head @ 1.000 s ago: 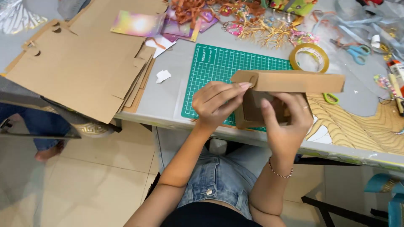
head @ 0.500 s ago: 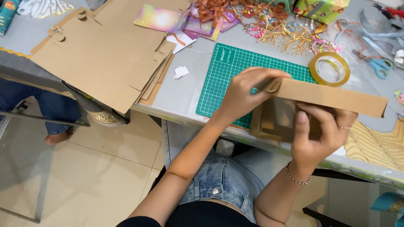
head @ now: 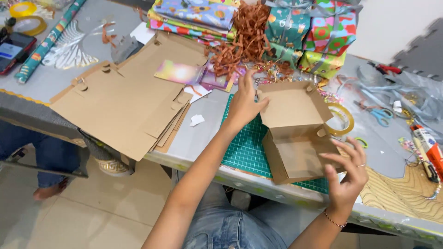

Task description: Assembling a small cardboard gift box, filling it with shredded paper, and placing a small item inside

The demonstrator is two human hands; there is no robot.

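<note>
Holding a brown cardboard box open on the green cutting mat, near edge of the grey table. Left hand presses flat against the far-left edge of the raised lid, apparently to keep the flap back. Right hand cups the near-right corner of the tray, fingers spread and loosely curled on the wall, apparently steadying it. Hands well apart, one on each end of the box. Opening faces up; lid leans away toward the far side. Long axis appears to run near to far, slightly skewed. Flat cardboard sheets lie left; tape roll just right of the lid.
</note>
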